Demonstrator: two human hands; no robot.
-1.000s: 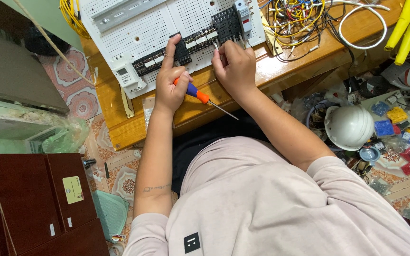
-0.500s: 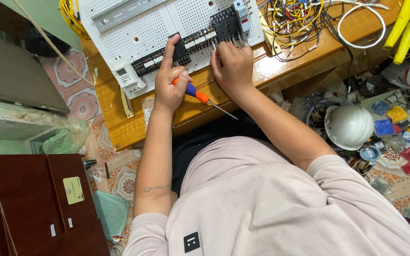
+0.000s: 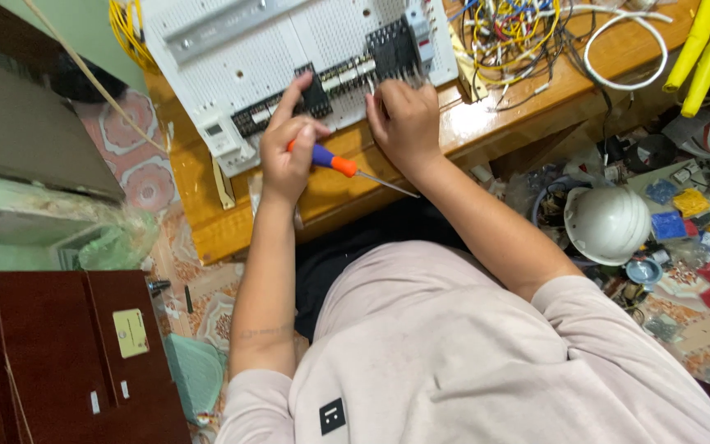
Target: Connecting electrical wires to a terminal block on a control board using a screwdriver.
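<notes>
Both my hands on the wiring panel (image 3: 289, 49).
My left hand (image 3: 289, 152) grips a screwdriver (image 3: 347, 167); my right hand (image 3: 404, 123) curls, fingers pressing black terminal blocks (image 3: 392, 49).

The left hand (image 3: 289, 152) grips a screwdriver (image 3: 347, 168) with a blue and orange handle; its metal shaft points away to the right, over the wooden table (image 3: 322, 197). The left index finger extends onto a black terminal block (image 3: 315, 97) mounted on the white perforated panel (image 3: 289, 49). The right hand (image 3: 404, 123) rests with its fingertips at a second black component (image 3: 394, 51) on the panel's lower edge. A tangle of coloured wires (image 3: 519, 37) lies right of the panel. A white hard hat (image 3: 608, 224) sits on the cluttered floor.
</notes>
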